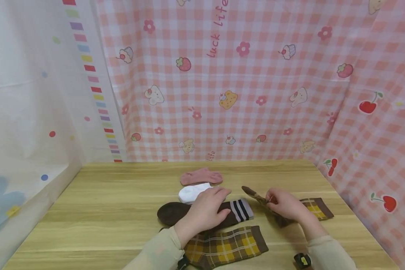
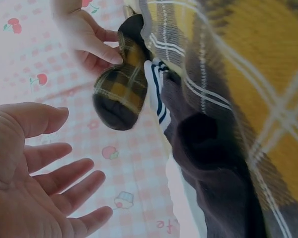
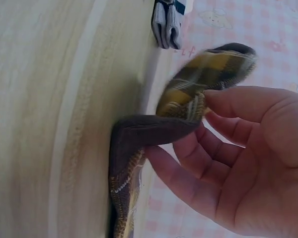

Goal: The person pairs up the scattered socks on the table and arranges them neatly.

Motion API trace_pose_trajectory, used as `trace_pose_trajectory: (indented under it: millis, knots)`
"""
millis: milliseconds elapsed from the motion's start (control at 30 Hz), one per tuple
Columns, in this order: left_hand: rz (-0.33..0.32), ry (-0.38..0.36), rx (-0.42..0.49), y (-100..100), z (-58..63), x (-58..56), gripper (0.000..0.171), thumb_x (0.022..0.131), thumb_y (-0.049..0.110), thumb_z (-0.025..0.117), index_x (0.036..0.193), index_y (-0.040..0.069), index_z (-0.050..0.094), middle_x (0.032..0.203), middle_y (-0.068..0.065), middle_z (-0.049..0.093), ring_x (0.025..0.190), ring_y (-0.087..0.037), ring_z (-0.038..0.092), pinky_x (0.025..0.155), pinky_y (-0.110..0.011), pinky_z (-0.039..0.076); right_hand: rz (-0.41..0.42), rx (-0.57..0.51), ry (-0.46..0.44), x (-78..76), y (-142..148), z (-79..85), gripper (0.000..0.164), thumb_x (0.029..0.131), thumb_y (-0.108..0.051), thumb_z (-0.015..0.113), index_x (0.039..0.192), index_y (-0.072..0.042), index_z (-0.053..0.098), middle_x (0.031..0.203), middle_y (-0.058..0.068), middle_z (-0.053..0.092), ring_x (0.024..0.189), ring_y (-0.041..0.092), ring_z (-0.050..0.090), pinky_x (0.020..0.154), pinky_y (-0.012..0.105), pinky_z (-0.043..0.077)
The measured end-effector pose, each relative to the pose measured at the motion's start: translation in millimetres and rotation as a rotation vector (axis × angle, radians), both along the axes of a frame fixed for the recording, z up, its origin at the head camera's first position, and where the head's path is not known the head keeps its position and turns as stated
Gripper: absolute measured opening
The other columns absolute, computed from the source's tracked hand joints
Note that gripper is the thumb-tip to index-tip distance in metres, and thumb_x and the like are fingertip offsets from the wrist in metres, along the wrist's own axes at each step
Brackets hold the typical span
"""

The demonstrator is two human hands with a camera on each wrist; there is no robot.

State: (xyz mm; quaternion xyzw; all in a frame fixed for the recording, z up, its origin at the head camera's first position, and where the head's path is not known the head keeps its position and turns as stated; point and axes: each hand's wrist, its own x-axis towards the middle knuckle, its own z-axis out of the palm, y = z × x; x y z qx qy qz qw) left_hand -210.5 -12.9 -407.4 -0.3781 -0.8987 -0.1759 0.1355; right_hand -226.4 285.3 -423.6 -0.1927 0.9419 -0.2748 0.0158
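Note:
My right hand (image 1: 285, 203) pinches a yellow and brown plaid sock (image 3: 184, 94) between thumb and fingers. Its toe end is lifted off the table, while the cuff end (image 1: 318, 208) lies to the right. In the head view my left hand (image 1: 207, 210) is over a dark brown sock (image 1: 172, 213) with a grey, black-striped cuff. The left wrist view shows that hand's fingers spread, holding nothing. Nearest me lies another plaid sock (image 1: 229, 245), partly behind the left forearm. Beyond the brown sock are a white sock (image 1: 190, 193), partly covered by the left hand, and pink socks (image 1: 201, 176).
The socks lie in a column on a wood-grain table (image 1: 104, 210). A pink checked cloth (image 1: 202, 82) hangs behind it, with more cloth (image 1: 384, 150) along the right side and a white curtain (image 1: 37, 93) at left. A small black object (image 1: 302, 260) is by the right sleeve.

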Motion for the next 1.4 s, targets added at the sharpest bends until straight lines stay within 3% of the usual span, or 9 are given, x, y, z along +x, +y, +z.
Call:
trace_pose_trajectory:
  millis: [200, 367, 600, 867, 1000, 1200, 1400]
  knots:
    - [-0.007, -0.049, 0.005, 8, 4.8, -4.9, 0.049, 0.093, 0.025, 0.070, 0.136, 0.006, 0.057, 0.126, -0.007, 0.063, 0.117, -0.024, 0.058, 0.094, -0.039, 0.050, 0.005, 0.011, -0.055, 4.3, -3, 2.5, 0.007, 0.094, -0.009, 0.065, 0.096, -0.007, 0.059, 0.079, -0.002, 0.059, 0.067, 0.013, 0.052, 0.060, 0.034, 0.045]
    - [-0.005, -0.108, -0.006, 16, 9.4, -12.1, 0.048, 0.094, 0.026, 0.068, 0.137, 0.006, 0.056, 0.128, -0.009, 0.062, 0.118, -0.024, 0.058, 0.095, -0.037, 0.049, -0.022, 0.038, -0.032, 5.4, -1, 3.8, 0.008, 0.095, -0.014, 0.065, 0.099, -0.008, 0.062, 0.081, -0.003, 0.061, 0.070, 0.011, 0.054, 0.063, 0.034, 0.047]
    - [0.000, -0.267, 0.027, 26, 12.9, -24.1, 0.050, 0.096, 0.025, 0.067, 0.140, 0.005, 0.053, 0.136, -0.011, 0.058, 0.126, -0.026, 0.053, 0.103, -0.038, 0.043, -0.034, 0.003, 0.001, 8.2, 8, 7.3, 0.015, 0.096, -0.017, 0.065, 0.102, -0.003, 0.063, 0.079, -0.002, 0.060, 0.067, 0.012, 0.052, 0.059, 0.033, 0.046]
    - [0.035, -0.339, 0.052, 32, 8.7, -34.0, 0.052, 0.096, 0.024, 0.066, 0.141, 0.004, 0.052, 0.138, -0.011, 0.056, 0.127, -0.027, 0.052, 0.104, -0.038, 0.043, -0.109, 0.032, 0.038, 13.4, 23, 12.7, 0.016, 0.096, -0.016, 0.066, 0.104, -0.002, 0.065, 0.090, 0.002, 0.065, 0.082, 0.019, 0.061, 0.069, 0.040, 0.051]
    - [0.042, -0.412, 0.118, 34, 7.2, -36.8, 0.052, 0.096, 0.024, 0.066, 0.141, 0.002, 0.051, 0.138, -0.013, 0.056, 0.126, -0.027, 0.053, 0.102, -0.038, 0.044, -0.120, 0.024, 0.042, 15.0, 32, 16.1, 0.018, 0.096, -0.014, 0.065, 0.106, 0.001, 0.064, 0.094, 0.005, 0.066, 0.086, 0.024, 0.062, 0.073, 0.044, 0.051]
    - [0.051, -0.582, 0.276, 41, 2.9, -39.2, 0.052, 0.096, 0.025, 0.066, 0.139, 0.001, 0.051, 0.132, -0.017, 0.058, 0.118, -0.031, 0.058, 0.094, -0.041, 0.050, -0.160, 0.011, 0.062, 15.0, 46, 14.1, 0.021, 0.095, -0.013, 0.066, 0.108, 0.004, 0.064, 0.093, 0.007, 0.067, 0.087, 0.026, 0.063, 0.076, 0.046, 0.052]
    - [0.105, -0.721, 0.404, 47, -1.4, -38.6, 0.055, 0.095, 0.026, 0.067, 0.139, -0.001, 0.050, 0.131, -0.022, 0.058, 0.117, -0.035, 0.057, 0.090, -0.045, 0.051, -0.220, -0.015, 0.069, 12.2, 63, 7.4, 0.028, 0.097, -0.014, 0.064, 0.114, 0.009, 0.061, 0.097, 0.013, 0.067, 0.090, 0.032, 0.064, 0.076, 0.048, 0.053]
